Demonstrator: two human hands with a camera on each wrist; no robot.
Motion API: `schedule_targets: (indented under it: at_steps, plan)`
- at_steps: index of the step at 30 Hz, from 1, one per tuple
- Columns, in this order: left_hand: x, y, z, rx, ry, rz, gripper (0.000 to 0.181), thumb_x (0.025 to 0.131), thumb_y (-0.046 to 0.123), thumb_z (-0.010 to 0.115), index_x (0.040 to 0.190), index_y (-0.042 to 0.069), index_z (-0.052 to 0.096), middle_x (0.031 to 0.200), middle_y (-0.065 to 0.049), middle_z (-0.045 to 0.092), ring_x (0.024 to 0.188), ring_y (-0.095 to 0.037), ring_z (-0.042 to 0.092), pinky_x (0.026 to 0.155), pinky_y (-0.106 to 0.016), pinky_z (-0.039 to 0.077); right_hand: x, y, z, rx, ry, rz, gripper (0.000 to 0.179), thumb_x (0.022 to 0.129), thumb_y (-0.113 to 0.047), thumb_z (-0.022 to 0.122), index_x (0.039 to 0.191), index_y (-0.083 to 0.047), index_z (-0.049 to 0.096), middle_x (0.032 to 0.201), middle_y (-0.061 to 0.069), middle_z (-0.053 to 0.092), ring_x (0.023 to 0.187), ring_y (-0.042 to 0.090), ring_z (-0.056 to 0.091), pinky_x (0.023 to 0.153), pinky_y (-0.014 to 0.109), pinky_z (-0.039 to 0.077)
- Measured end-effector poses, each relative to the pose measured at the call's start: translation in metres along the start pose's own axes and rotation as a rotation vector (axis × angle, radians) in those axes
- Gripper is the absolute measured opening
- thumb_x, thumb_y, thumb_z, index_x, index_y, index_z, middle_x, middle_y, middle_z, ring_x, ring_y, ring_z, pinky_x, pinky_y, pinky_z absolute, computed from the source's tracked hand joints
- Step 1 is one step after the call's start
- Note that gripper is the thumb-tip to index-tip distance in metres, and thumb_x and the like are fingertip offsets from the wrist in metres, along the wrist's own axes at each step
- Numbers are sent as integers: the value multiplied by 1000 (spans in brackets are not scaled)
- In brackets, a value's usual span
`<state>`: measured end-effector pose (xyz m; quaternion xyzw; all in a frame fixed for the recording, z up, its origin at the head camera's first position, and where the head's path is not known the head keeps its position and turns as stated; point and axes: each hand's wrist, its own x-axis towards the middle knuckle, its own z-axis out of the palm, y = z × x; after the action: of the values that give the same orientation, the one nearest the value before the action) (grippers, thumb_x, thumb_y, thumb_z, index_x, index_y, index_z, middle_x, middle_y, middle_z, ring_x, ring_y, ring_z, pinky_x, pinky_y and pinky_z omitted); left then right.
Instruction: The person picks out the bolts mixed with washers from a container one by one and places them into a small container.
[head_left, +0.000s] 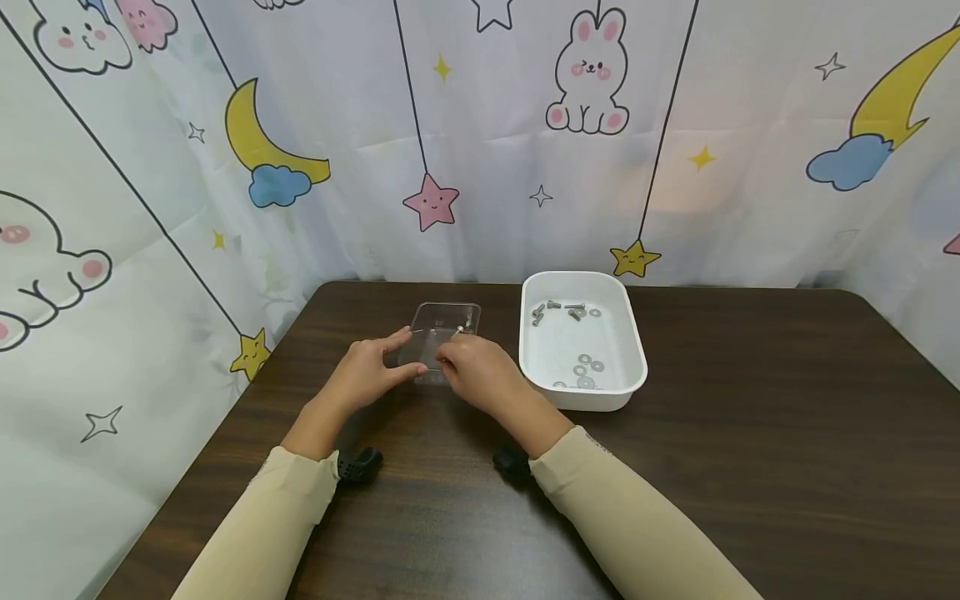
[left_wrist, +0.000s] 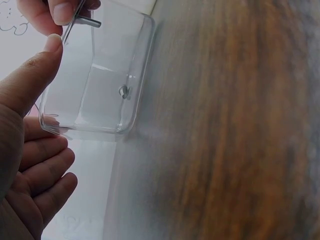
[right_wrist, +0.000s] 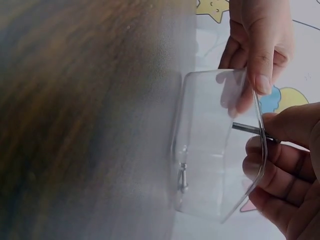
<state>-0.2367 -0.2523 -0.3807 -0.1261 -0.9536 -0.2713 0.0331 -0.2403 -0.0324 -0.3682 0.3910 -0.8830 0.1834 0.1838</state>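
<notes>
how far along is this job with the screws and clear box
Looks done: at least one small metal part lies in the clear box. In hand: the right hand pinches a screw at the box's rim while the left hand holds the box. Apparently left: several screws in the white tray; whether its washers also move, I can't tell.

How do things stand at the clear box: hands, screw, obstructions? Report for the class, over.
Right hand pinching screw at rim of clear box. Left hand touching box. Second screw inside; nothing visibly in the way.
</notes>
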Motion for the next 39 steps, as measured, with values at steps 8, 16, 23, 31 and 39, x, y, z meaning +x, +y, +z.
schedule_targets:
  at_steps: [8, 16, 23, 31, 39]
  plan:
    - [0, 0, 0, 3, 8, 13, 77, 85, 53, 71, 146, 11, 48, 152, -3, 44, 132, -33, 52, 101, -52, 47, 0, 0, -1, -10, -25, 18, 11, 93, -12, 67, 99, -11, 75, 89, 2, 70, 84, 15, 67, 75, 28, 57]
    - [-1, 0, 0, 7, 13, 12, 76, 86, 51, 71, 146, 12, 48, 151, -3, 45, 129, -33, 54, 94, -48, 51, 0, -1, -1, -16, -37, 18, 10, 93, -13, 67, 99, -11, 76, 89, 2, 70, 84, 15, 67, 75, 28, 57]
    - [-1, 0, 0, 12, 14, 16, 75, 86, 51, 71, 146, 12, 48, 151, -3, 45, 125, -32, 57, 86, -42, 50, -1, 0, 0, -4, -31, 11, 11, 93, -12, 67, 99, -10, 76, 90, 2, 70, 84, 16, 67, 75, 30, 57]
    - [0, 0, 0, 14, 16, 23, 76, 86, 52, 71, 146, 11, 49, 151, -3, 45, 111, -29, 64, 79, -38, 46, -1, 0, -2, -7, -41, 14, 11, 93, -12, 66, 99, -10, 76, 91, 2, 70, 87, 16, 68, 77, 29, 57]
    - [-1, 0, 1, 9, 13, 23, 76, 86, 52, 70, 146, 11, 48, 151, -3, 45, 119, -31, 61, 82, -40, 48, -1, 0, -2, -7, -43, 15, 11, 94, -13, 67, 98, -10, 76, 91, 2, 70, 86, 16, 67, 76, 29, 57]
